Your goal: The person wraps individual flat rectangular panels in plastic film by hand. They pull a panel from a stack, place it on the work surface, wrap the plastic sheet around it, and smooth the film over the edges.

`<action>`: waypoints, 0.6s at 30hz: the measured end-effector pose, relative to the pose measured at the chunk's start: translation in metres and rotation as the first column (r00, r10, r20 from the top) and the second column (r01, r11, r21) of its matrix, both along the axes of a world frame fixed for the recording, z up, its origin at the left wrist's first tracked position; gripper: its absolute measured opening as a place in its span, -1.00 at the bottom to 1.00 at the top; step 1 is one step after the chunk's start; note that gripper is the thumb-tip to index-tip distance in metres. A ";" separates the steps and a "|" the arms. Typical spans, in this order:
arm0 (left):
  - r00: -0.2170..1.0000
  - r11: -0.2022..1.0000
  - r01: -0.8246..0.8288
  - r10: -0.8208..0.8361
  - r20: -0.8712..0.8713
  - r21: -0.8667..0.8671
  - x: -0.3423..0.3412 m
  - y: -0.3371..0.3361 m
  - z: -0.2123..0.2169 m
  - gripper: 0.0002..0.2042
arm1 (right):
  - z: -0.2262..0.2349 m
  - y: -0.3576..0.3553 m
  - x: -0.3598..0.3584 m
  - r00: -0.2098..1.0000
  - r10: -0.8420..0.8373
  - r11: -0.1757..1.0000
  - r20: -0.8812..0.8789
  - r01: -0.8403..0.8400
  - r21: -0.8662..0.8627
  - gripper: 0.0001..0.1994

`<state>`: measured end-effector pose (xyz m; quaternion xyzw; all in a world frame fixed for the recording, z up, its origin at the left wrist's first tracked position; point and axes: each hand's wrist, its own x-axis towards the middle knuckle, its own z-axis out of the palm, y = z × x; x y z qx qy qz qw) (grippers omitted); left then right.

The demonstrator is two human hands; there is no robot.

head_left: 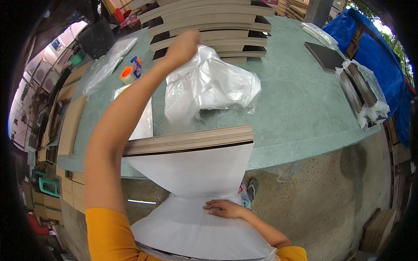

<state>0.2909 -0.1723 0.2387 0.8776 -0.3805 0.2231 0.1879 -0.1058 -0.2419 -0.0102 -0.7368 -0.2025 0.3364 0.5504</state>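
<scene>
Head view, left to right: an orange tape roll point(127, 75) lies on the green bench point(296, 108), and my left hand point(183, 47) is raised past it, pinched shut on a crumpled clear plastic bag point(209, 87). Nearer me, a stack of thin boards point(187, 141) sits at the bench edge above a white sheet point(191, 174). My right hand point(224, 209) rests flat, fingers spread, on that sheet.

Packing workshop, semi-outdoor. Landmark: big green worktable point(300, 108) on a rough concrete base. At the table's far end, stacks of flat brown boards point(209, 21); on its right edge, dark boards already in clear plastic wrap point(363, 93). Tape dispenser w/ orange roll point(130, 73) near its left side. Left of the table, cardboard stacks point(69, 126) on the floor; beyond its right end, blue tarp point(383, 56).
</scene>
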 end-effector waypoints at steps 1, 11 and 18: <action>0.990 0.992 -0.019 0.001 -0.142 -0.124 -0.002 0.000 0.011 -0.83 | 0.000 0.000 0.000 1.000 -0.005 1.000 0.016 0.005 -0.005 -0.62; 0.978 0.989 0.032 -0.061 -0.198 -0.146 -0.011 0.000 -0.022 -0.74 | -0.005 0.002 -0.006 0.998 -0.033 0.998 0.054 0.036 -0.054 -0.60; 0.995 0.966 -0.089 0.099 0.030 -0.242 -0.055 0.066 0.074 -0.77 | -0.005 0.005 -0.006 0.999 -0.039 0.995 0.030 0.042 -0.086 -0.60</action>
